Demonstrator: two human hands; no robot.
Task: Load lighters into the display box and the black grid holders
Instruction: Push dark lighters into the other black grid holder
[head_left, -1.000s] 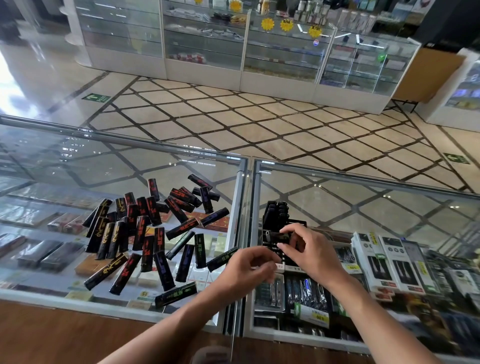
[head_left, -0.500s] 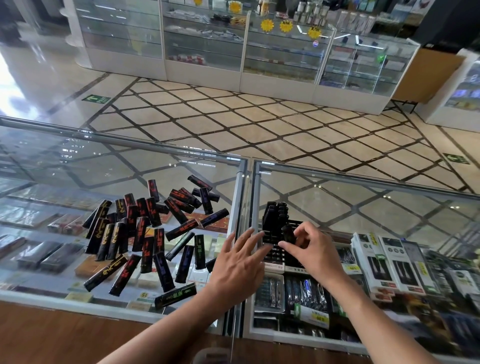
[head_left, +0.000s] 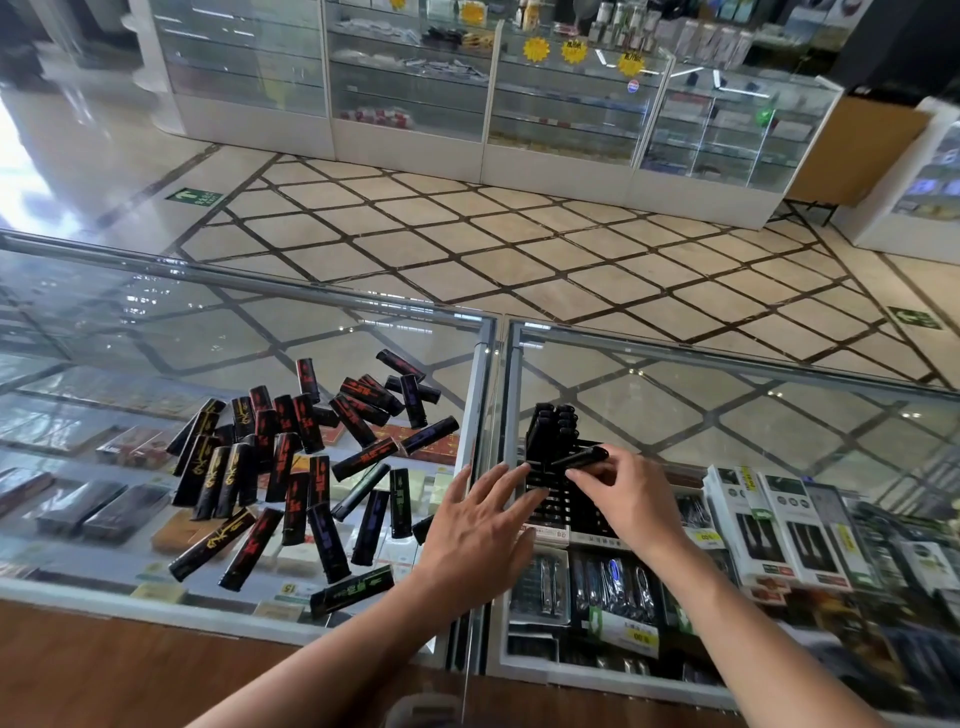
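Observation:
A black grid holder (head_left: 558, 496) stands on the glass counter just right of the metal seam, with several black lighters (head_left: 553, 426) upright in its far rows. My right hand (head_left: 631, 499) pinches one black lighter (head_left: 582, 457), held tilted over the holder's middle. Fingers spread and straight, my left hand (head_left: 480, 530) touches the holder's left side. A pile of several loose black lighters (head_left: 291, 457) with red, gold, blue and green print lies on the glass to the left.
A metal seam (head_left: 491, 395) divides the two glass counter panes. Boxed goods (head_left: 779, 530) show under the glass at right. A wooden ledge (head_left: 104, 670) runs along the near edge. Tiled floor and white display cabinets (head_left: 467, 88) lie beyond.
My left hand opened and moved left to the holder's side. My right hand shifted toward the holder's middle and now holds a lighter tilted above it.

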